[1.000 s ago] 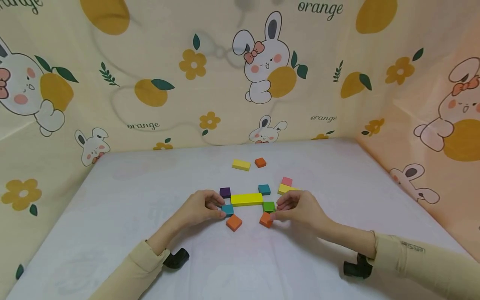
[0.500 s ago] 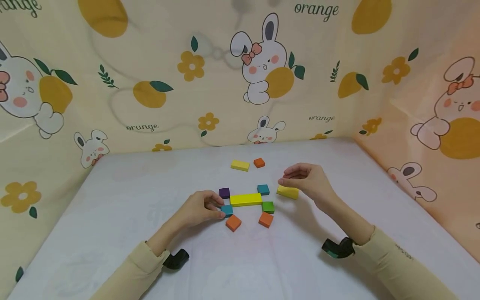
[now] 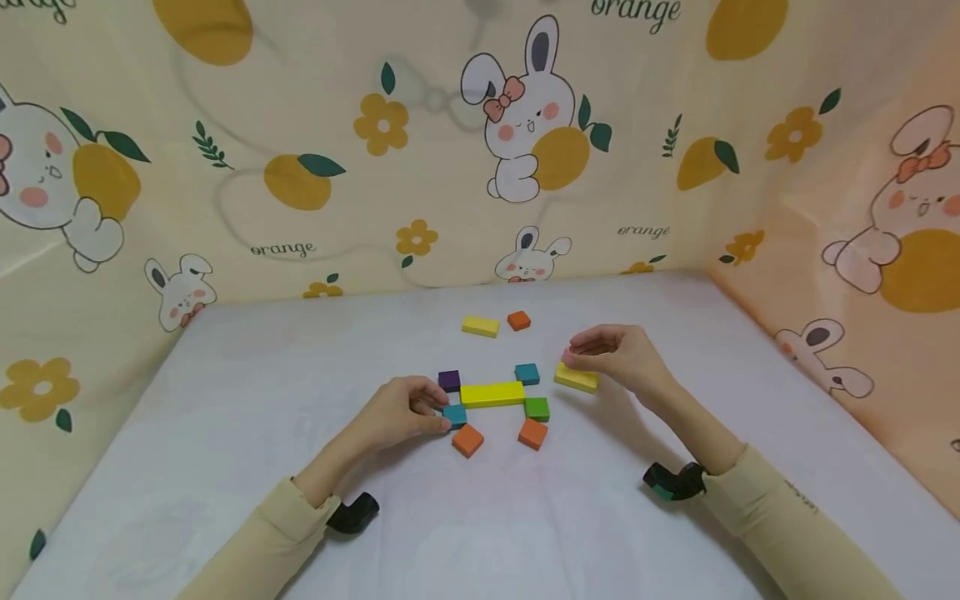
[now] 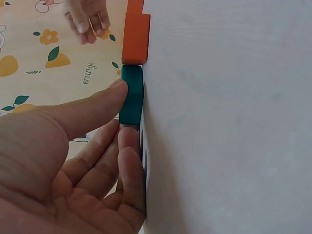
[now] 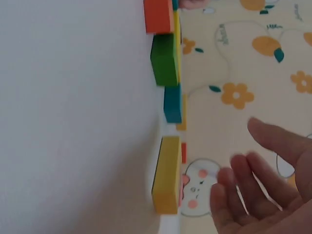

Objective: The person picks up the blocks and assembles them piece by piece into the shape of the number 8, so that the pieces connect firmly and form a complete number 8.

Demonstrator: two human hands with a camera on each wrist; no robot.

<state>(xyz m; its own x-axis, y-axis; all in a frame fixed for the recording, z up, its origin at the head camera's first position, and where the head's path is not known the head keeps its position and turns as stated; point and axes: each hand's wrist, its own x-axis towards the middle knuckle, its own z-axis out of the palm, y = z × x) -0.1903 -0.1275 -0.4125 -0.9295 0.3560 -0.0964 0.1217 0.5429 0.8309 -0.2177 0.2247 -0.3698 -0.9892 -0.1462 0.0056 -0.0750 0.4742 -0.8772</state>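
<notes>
Left hand (image 3: 405,408) has the near teal block (image 3: 454,415) lightly between thumb and fingertips, flat on the surface (image 3: 450,533) at the near-left corner of the long yellow block (image 3: 492,394). Right hand (image 3: 618,358) grip is spread, thumb well off the fingers, nothing in it; it hangs over the short yellow block (image 3: 577,377), with the pink block (image 5: 181,195) just behind that. Can't fully tell if fingertips touch the pink one: head view has the thumb partly over it, though the right wrist view shows the hand well off. Purple block (image 3: 449,381), far teal block (image 3: 527,373) and green block (image 3: 537,409) sit at the other corners; left orange block (image 3: 468,441) and right orange block (image 3: 533,434) lie turned on the near side. Risks: left thumb pushing too hard skews the near teal block and shoves the left orange block, since they're packed close. On the right, a low pinch would likely catch the short yellow block along with the pink one, as they're nearly together. Sweeping back low would clip the far teal or green block. Nothing fixed down that I can see, so any knock probably spoils the alignment.
</notes>
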